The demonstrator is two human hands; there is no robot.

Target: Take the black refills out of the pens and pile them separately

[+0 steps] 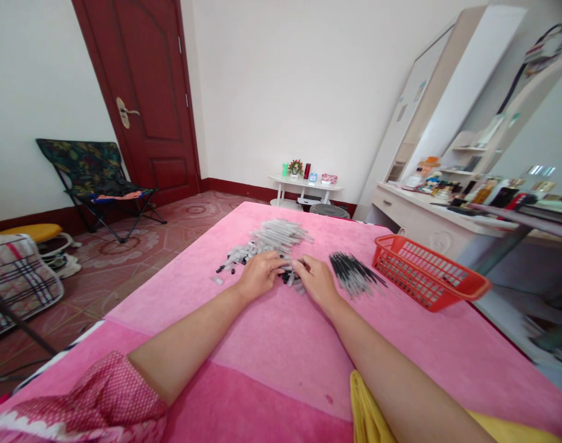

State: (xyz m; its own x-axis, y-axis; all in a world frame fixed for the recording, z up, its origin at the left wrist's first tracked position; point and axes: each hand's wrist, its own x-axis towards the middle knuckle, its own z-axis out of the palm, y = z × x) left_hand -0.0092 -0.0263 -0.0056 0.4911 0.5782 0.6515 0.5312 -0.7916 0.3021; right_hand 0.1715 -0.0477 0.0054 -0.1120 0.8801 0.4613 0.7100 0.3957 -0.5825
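Note:
My left hand (258,274) and my right hand (316,280) rest close together on a pink cloth (262,332), fingers curled around a small grey pen part between them. Just beyond the hands lies a heap of grey pen barrels (274,239) with small black caps among them. To the right of my right hand is a bundle of black pen refills (352,269). What exactly each set of fingers pinches is too small to name with certainty.
An empty red plastic basket (428,274) sits at the right of the cloth. A dresser with bottles (447,203) stands beyond it. A folding chair (96,178), a dark red door (146,92) and a small white table (303,184) stand farther off.

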